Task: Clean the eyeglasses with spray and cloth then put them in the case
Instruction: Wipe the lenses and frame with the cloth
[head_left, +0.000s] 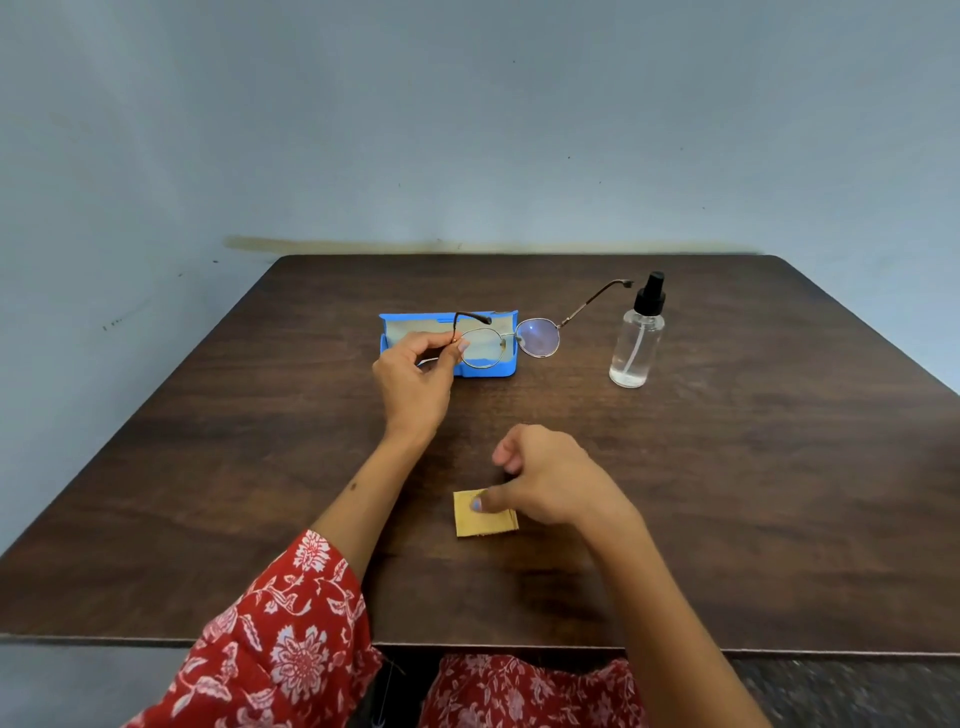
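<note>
My left hand (413, 376) pinches the left hinge of thin gold-rimmed eyeglasses (537, 338) and holds them up, arms unfolded, in front of an open blue case (400, 319) lying at the table's middle. A clear spray bottle (636, 340) with a black pump stands upright to the right of the glasses. Nearer to me lies a small folded yellow cloth (485, 522). My right hand (550, 480) hovers just above it with fingers loosely curled and the thumb tip touching the cloth's top edge; it is not clearly gripping it.
A dark wooden table (753, 493) stands against a pale blue wall. Its front edge runs just above my lap, which is covered by red floral fabric (291, 649).
</note>
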